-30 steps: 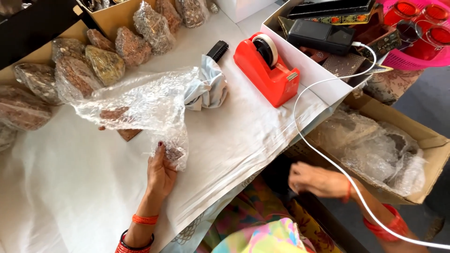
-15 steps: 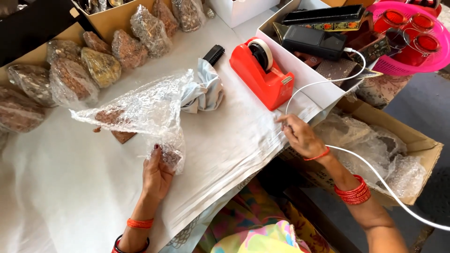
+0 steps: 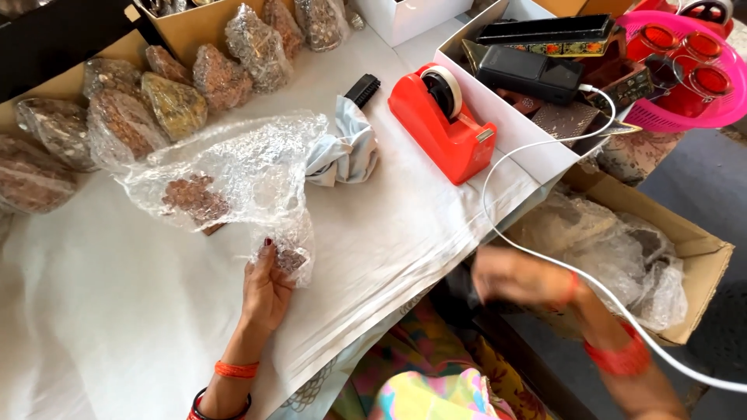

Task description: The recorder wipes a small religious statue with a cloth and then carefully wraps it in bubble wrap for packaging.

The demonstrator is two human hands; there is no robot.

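Observation:
A crumpled sheet of clear bubble wrap lies on the white-covered table, with a brown textured piece showing through it. My left hand pinches the sheet's near corner against the table. My right hand is off the table's front edge, below a white cable. It is blurred by motion, so its fingers cannot be made out, and nothing shows in it.
A red tape dispenser stands at the table's right, a pale cloth and a black comb beside the wrap. Several wrapped pieces line the back. A cardboard box of plastic wrap sits on the floor at right, a pink basket beyond.
My right hand rose from the floor box to the table edge, then swung down and right off the edge. My left hand keeps its hold on the wrap's corner.

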